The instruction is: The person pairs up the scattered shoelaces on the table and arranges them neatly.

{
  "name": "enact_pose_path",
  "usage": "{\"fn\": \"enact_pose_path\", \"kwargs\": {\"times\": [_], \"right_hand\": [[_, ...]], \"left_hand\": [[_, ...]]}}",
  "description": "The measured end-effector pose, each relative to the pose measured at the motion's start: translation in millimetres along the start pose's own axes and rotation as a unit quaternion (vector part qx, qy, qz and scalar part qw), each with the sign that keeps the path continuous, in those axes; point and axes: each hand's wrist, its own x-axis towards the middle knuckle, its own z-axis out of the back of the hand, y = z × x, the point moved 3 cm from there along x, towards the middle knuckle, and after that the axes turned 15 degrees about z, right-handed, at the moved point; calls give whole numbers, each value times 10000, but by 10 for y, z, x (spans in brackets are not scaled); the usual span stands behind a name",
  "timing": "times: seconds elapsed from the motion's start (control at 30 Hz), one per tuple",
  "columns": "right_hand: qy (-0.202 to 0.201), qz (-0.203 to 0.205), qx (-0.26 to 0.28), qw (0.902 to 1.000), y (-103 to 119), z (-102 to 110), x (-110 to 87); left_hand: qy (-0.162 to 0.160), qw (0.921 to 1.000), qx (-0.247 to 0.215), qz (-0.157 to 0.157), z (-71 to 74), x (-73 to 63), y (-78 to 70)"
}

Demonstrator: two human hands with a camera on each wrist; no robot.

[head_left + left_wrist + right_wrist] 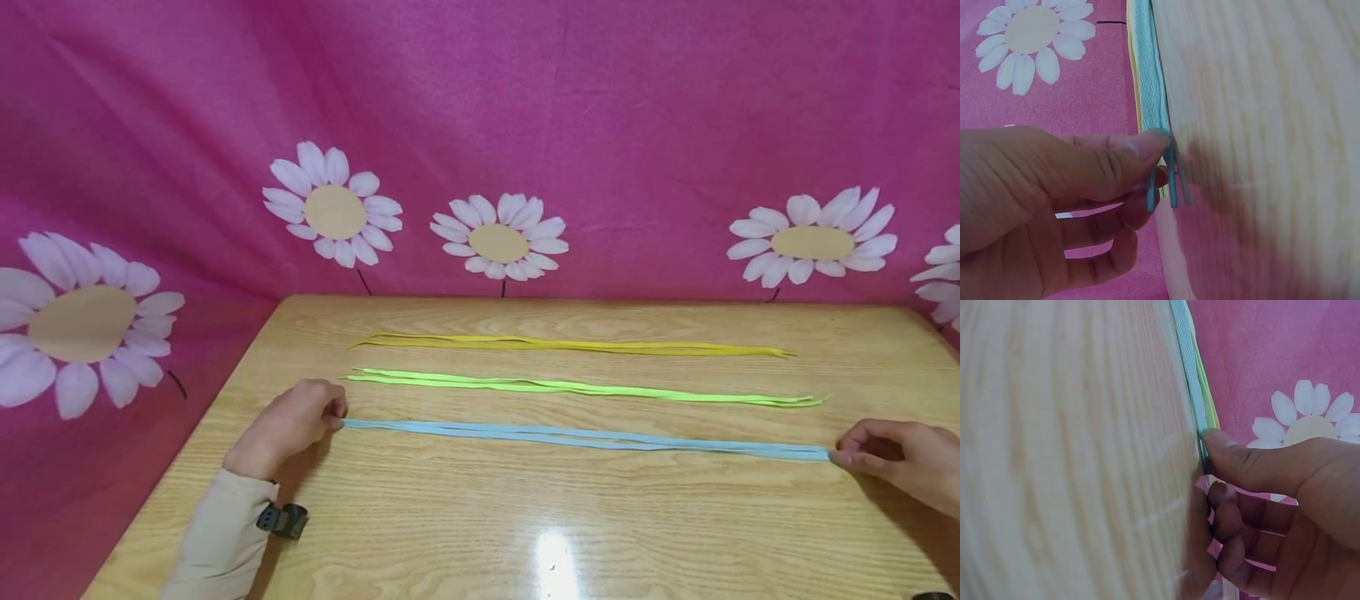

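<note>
A light blue shoelace pair [570, 436] stretches across the wooden table, its strands side by side. At its left end my left hand [296, 421] pinches it between thumb and fingers; in the left wrist view the hand [1079, 187] has the narrow lace tips [1173, 184] poking out below the thumb. My right hand [907, 458] pinches the other end, and in the right wrist view the thumb of that hand [1285, 506] presses on the blue lace [1189, 362]. Behind it lie a neon green shoelace pair [577, 387] and, farther back, a yellow one [577, 344], both untouched.
The wood-grain table [480, 533] reaches back to a pink cloth [600, 100] printed with white daisies, which also hangs along the left side. A black band with a small device [282, 520] is on my left wrist. Light glares off the table front.
</note>
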Motion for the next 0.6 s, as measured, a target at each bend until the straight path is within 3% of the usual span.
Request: {"fn": "enact_pose_path", "kwargs": {"times": [0.3,0.6], "right_hand": [[-71,20,6,10000,21,-7,6],[-747,651,174,9949,141,43,-52]], "left_hand": [[133,9999,-43,71,-4,-16,4],[-4,9998,15,215,125,-63,-34]]}}
